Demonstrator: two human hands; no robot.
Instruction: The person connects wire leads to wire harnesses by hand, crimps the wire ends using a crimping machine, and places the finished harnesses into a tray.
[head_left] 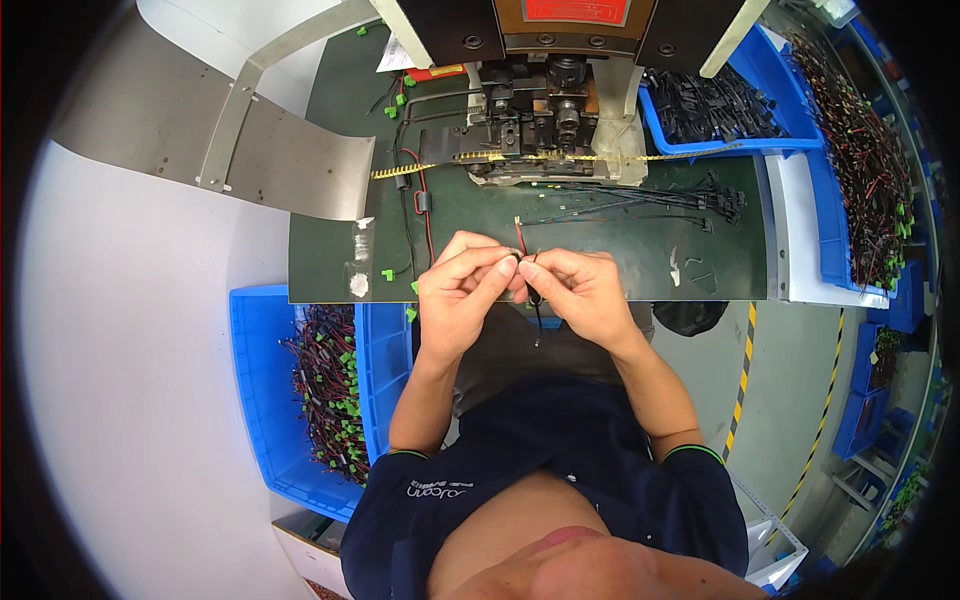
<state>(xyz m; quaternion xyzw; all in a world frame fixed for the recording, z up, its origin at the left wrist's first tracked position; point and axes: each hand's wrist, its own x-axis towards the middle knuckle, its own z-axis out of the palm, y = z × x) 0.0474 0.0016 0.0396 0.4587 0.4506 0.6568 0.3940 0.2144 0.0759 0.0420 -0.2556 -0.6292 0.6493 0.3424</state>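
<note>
My left hand and my right hand meet at the near edge of the green worktop, thumbs and fingertips pinched together. Between them they hold a short wire lead. Its red end points up toward the machine, and a black part hangs below the fingers. The middle of the lead is hidden by my fingertips. Just beyond lie several black cables with dark connectors, side by side on the worktop. Behind these stands a crimping machine, with a yellowish terminal strip running across it.
A blue bin of red-black wires with green connectors stands at lower left. Another blue bin with black parts sits at the back right, beside a long bin of wires. A curved metal chute juts in from the left.
</note>
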